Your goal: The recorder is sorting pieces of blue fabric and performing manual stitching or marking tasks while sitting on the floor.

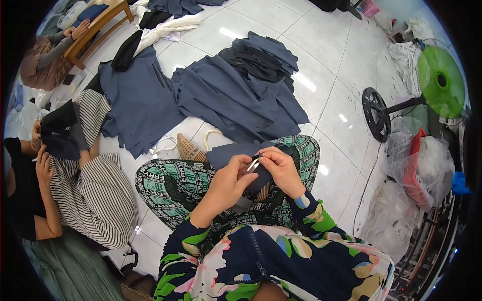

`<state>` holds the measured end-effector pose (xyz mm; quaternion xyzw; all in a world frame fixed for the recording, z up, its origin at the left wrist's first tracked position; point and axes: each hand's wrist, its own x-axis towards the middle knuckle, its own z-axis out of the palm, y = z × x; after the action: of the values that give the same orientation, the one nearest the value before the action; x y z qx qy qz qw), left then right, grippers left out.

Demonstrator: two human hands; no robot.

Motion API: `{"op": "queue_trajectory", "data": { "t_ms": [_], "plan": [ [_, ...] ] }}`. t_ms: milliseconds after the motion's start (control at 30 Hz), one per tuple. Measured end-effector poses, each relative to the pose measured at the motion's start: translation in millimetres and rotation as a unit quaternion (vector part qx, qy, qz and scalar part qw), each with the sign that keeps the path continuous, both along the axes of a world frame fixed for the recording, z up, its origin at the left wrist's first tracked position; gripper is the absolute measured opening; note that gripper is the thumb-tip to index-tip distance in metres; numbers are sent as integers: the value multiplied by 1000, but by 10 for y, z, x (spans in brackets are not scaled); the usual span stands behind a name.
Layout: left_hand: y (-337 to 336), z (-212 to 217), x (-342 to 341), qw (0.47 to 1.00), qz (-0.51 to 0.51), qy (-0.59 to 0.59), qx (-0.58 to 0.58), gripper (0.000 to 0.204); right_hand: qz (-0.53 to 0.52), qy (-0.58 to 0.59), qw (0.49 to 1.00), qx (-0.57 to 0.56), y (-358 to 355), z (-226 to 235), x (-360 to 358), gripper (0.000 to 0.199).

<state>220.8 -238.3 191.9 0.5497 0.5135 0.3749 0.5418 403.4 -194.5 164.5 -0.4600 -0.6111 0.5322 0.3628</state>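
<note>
Over my lap, my left hand [227, 183] and my right hand [282, 170] meet with their fingers closed on a dark fabric piece [262, 181]. Between the fingertips shows a small shiny metal tool [254, 164] with two slim prongs, resembling thread snips. I cannot tell which hand bears it. Each thumb bends toward its index finger; the fabric's pinched edge is mostly hidden behind them. A slate-blue cloth [221, 154] lies just beyond my hands, beside my foot [190, 148], in a tan patterned covering.
Spread slate-blue fabric pieces [216, 95] cover the tiled floor ahead, next to another stack [135, 100]. At left, a co-worker's hands [42, 160] hold dark cloth [63, 130]. A green fan [442, 80] and plastic bags [389, 215] stand at right. Another person sits by a wooden bench [95, 35].
</note>
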Motion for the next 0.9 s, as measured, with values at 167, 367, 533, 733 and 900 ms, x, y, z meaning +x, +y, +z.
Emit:
{"op": "queue_trajectory", "data": {
  "t_ms": [167,367,533,733,900],
  "plan": [
    [50,-120,53,1000,18,1,-7,25,19,-25,999,16,-6,85,0,12],
    [65,-206,60,999,3,-43,-33,22,30,-42,998,34,-6,100,13,10],
    [77,-243,63,998,11,-58,-34,25,38,-43,997,41,12,101,32,8],
    [78,-241,85,996,12,-80,-44,24,49,-35,997,46,25,74,56,7],
    [79,-199,99,995,20,-86,-56,23,38,-17,998,44,22,99,33,7]
  ]
}}
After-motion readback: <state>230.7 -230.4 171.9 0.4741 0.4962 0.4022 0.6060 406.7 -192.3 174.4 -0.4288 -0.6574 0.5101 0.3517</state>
